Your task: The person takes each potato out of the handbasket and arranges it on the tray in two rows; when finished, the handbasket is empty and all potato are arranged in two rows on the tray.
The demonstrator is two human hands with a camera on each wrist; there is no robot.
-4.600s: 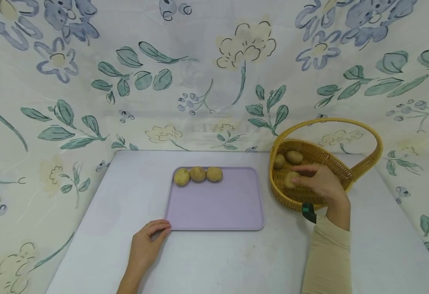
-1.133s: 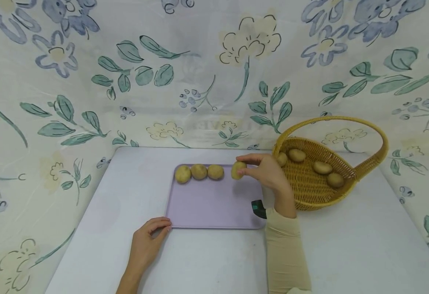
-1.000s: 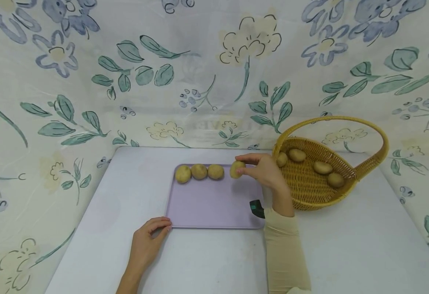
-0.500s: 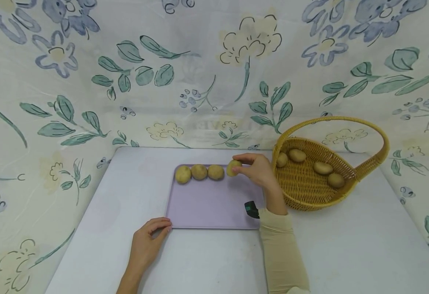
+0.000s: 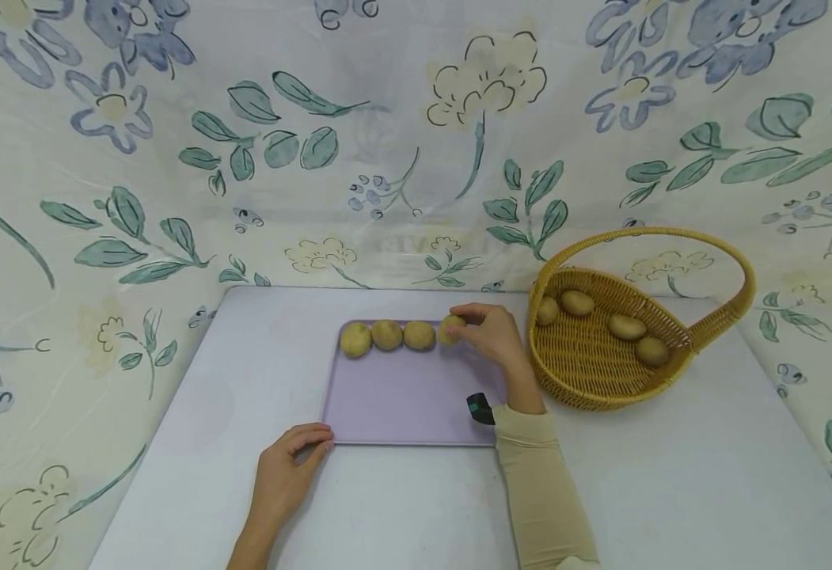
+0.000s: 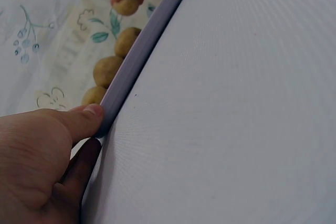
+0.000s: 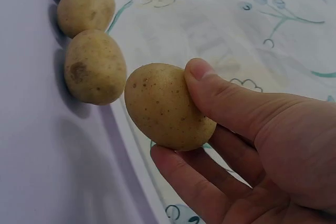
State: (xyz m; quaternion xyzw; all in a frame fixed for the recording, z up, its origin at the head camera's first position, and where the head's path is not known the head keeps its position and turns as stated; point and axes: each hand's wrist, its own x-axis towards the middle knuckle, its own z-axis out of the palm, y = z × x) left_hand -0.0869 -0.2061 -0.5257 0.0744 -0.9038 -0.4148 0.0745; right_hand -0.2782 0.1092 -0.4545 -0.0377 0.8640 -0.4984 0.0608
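Observation:
My right hand pinches a potato between thumb and fingertips, over the far edge of the lilac tray. In the right wrist view the potato is clear of the tray surface, which bears a shadow below it. Left of it, a row of 3 potatoes lies along the tray's far edge. My left hand holds the tray's near left corner; in the left wrist view the thumb lies at the rim with a finger beside it below.
At the right stands a yellow wicker basket with a tall arched handle, holding several potatoes. The white table meets a floral cloth at its far edge.
My right hand has taken a potato from the basket, carried it left over the tray and lowered it beside the row. The left hand keeps its place at the corner.

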